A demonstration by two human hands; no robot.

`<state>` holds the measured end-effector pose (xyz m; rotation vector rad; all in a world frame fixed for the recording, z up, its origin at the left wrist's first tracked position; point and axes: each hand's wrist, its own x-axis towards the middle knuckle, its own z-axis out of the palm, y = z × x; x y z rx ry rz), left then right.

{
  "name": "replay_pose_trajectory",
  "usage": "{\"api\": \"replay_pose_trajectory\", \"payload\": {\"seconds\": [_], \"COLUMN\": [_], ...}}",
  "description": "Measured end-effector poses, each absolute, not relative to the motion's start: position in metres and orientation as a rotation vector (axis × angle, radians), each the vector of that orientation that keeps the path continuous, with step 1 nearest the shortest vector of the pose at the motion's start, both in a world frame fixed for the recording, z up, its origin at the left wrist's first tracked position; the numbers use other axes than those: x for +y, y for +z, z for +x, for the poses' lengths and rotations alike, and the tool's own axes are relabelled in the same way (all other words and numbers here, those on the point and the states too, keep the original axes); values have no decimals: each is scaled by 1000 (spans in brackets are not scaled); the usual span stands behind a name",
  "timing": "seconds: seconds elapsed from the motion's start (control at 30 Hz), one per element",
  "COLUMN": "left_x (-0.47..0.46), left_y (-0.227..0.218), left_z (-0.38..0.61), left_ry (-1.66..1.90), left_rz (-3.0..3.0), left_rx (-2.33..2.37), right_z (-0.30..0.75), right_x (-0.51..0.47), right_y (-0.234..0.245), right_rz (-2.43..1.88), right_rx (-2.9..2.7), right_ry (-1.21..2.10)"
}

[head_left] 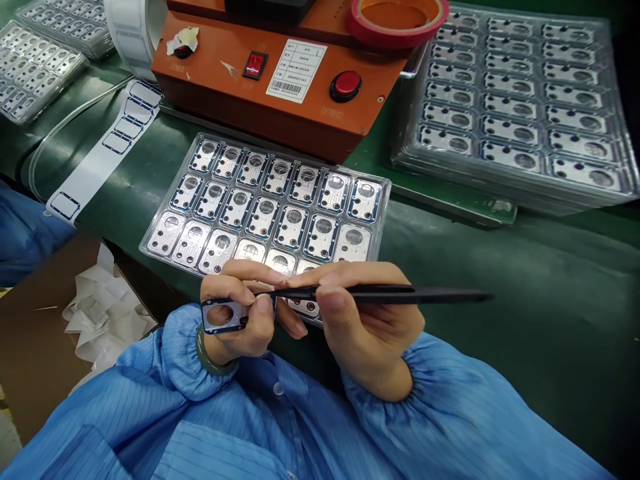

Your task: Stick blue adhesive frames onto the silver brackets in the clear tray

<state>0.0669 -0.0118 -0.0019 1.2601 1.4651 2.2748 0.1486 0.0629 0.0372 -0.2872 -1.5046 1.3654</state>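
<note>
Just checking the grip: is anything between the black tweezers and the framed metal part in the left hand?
Yes: the left thumb, pressed on the right end of the metal part, lies between it and the tips of the black tweezers. Whether those tips touch the part cannot be seen.

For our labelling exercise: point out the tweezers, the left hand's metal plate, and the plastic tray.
Tweezers (400, 294), head view, on the black shank
Metal plate (237, 308), head view, beside the hole
Plastic tray (384, 207), head view, on the right rim
</note>
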Motion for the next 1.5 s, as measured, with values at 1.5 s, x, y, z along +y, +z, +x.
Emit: {"api": "replay_pose_trajectory", "payload": {"seconds": [1.5], "left_x": [-7], "left_y": [0], "left_z": [67], "left_ry": [2230], "left_rz": [1225], "left_rx": [1003], "right_z": [158], "right_x": [63], "right_y": [27], "right_rz": [-465], "right_rx": [-1353], "right_ry": [1596]}}
